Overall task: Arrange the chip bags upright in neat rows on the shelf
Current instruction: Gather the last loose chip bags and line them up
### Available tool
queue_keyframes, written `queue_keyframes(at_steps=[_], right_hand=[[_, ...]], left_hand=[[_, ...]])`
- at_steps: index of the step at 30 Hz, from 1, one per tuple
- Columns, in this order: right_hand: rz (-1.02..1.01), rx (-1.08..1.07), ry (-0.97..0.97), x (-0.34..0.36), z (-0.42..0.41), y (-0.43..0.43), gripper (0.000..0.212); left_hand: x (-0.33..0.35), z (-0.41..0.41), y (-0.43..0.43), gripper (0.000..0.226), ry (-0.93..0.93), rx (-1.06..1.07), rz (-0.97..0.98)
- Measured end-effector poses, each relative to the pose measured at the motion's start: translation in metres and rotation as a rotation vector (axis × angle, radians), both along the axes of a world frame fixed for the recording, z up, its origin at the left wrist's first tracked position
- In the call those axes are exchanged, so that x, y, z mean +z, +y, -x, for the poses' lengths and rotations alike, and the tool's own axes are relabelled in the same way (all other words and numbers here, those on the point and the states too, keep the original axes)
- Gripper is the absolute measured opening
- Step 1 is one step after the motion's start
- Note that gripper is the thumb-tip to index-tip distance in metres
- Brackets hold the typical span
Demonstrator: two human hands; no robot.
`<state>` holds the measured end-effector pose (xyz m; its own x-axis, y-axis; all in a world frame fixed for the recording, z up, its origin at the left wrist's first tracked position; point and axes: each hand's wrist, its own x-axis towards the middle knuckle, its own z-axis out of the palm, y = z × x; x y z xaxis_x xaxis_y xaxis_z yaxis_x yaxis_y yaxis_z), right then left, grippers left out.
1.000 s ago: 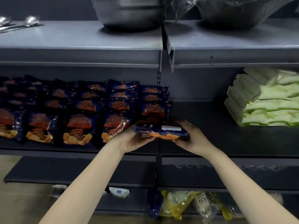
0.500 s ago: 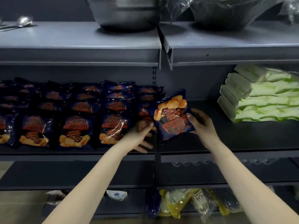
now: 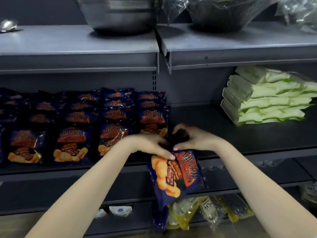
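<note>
Head view looks down on a person's two arms, which meet just to the right of the standing rows of chip bags. Both hands have hold of one loose chip bag. The left hand lays its thumb on the printed face near the upper edge. The right hand pinches the same edge with curled fingers. What the fingers do behind the foil I cannot tell.

From this double pinch the bag hangs downward, lower than the standing rows and out in front of the shelf. Its print is turned sideways, with the lettering running down and the pictured chips on the side toward the rows. So I judge that it needs about a quarter turn before it can stand upright.

The bare shelf floor just right of the rows lies above and behind the grip, so the bag has to go up and inward to reach it. Both hands are about equally near to that place, and the left one is closer to the rows.
</note>
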<state>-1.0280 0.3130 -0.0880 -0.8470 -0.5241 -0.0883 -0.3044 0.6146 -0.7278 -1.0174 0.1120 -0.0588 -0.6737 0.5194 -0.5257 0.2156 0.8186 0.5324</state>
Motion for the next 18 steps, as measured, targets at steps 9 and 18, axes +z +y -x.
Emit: queue_keyframes(at_steps=[9, 18], right_hand=[[0.345, -0.446, 0.1, -0.001, -0.002, 0.024, 0.027], [0.628, -0.278, -0.303, -0.034, -0.017, 0.037, 0.093]], left_hand=[[-0.054, -0.006, 0.012, 0.048, -0.068, 0.355, -0.428], [-0.076, -0.004, 0.007, 0.055, 0.125, 0.793, -1.096]])
